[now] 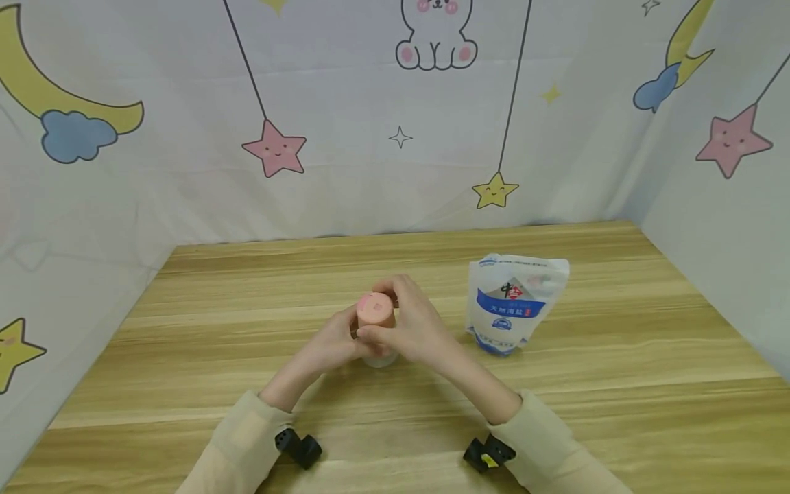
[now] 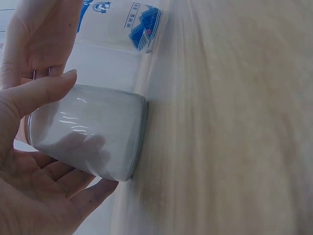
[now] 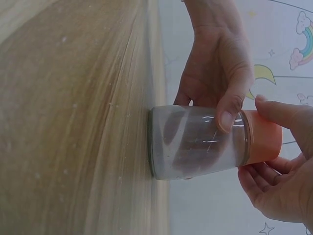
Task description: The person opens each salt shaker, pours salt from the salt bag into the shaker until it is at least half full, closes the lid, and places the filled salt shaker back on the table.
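Note:
A clear glass jar [image 3: 186, 152] with an orange-pink cap [image 1: 375, 310] stands upright on the wooden table, its base on the surface. My left hand [image 1: 333, 342] grips the glass body, thumb on one side and fingers wrapped round the other, as the left wrist view shows on the jar [image 2: 98, 129]. From the right, my right hand [image 1: 416, 326] holds the cap between thumb and fingers. In the right wrist view the cap [image 3: 264, 138] sits on the jar's mouth. Through the glass, the left fingers show.
To the right of the jar stands a white and blue pouch of sea salt [image 1: 509, 305], upright on the wooden table [image 1: 247, 302]. A white cloth [image 1: 345, 192] printed with stars and moons rises behind the table and along both sides.

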`<state>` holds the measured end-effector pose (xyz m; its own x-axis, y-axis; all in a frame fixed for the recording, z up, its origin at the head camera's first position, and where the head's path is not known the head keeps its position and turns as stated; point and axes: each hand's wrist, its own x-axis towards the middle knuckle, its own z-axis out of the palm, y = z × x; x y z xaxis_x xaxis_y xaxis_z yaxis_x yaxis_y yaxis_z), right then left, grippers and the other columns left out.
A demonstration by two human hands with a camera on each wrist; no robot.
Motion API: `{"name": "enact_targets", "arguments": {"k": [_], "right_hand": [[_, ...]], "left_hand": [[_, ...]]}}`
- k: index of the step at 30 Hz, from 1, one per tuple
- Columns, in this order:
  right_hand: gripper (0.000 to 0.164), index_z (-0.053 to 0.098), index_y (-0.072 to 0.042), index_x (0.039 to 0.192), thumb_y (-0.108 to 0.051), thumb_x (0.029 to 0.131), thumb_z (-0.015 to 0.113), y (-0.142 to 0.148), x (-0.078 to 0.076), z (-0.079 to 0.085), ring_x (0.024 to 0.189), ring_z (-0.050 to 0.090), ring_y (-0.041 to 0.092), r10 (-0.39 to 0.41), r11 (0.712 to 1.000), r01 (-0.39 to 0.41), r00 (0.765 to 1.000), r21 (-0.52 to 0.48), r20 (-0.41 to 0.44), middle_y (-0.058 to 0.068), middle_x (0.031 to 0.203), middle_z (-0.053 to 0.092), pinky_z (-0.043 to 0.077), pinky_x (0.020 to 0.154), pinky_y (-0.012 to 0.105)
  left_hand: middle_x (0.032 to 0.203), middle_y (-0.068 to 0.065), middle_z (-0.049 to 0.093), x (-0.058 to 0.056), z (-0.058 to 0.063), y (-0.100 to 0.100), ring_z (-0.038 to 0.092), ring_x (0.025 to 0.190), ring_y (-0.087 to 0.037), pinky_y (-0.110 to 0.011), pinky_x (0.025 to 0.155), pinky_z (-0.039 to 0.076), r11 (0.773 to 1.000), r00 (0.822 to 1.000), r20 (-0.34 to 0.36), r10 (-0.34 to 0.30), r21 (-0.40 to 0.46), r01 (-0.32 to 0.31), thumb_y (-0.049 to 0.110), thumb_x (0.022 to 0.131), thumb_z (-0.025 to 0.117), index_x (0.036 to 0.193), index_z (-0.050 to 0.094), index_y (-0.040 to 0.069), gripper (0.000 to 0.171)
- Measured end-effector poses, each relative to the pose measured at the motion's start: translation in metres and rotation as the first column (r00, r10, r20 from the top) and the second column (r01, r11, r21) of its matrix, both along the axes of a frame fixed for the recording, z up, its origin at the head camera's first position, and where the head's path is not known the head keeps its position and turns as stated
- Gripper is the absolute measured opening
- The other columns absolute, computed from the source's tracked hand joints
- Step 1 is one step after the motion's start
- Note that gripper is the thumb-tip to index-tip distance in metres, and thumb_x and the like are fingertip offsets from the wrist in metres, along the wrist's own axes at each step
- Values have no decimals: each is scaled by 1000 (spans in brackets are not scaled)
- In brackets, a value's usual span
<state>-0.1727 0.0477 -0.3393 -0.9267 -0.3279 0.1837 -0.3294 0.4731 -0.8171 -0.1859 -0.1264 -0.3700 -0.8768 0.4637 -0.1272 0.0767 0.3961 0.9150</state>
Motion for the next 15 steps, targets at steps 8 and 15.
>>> {"name": "enact_targets", "arguments": {"k": [8, 15], "right_hand": [[54, 52, -12, 121, -24, 77, 81, 1, 0, 1, 108, 53, 19, 10, 1000, -10, 1000, -1, -12, 2, 119, 54, 49, 97, 46], [54, 53, -10, 124, -22, 79, 80, 2, 1, 2, 109, 55, 21, 24, 1000, -24, 999, 1, -30, 3, 121, 56, 50, 95, 47]], "left_hand": [[132, -14, 55, -1, -1, 0, 51, 119, -27, -41, 97, 47, 1000, 1000, -16, -18, -1, 18, 16, 80, 74, 141, 42, 9, 70], [137, -12, 53, -1, -1, 0, 47, 127, -31, -52, 104, 42, 1000, 1000, -12, -23, 11, 24, 16, 80, 74, 142, 41, 9, 71]]}}
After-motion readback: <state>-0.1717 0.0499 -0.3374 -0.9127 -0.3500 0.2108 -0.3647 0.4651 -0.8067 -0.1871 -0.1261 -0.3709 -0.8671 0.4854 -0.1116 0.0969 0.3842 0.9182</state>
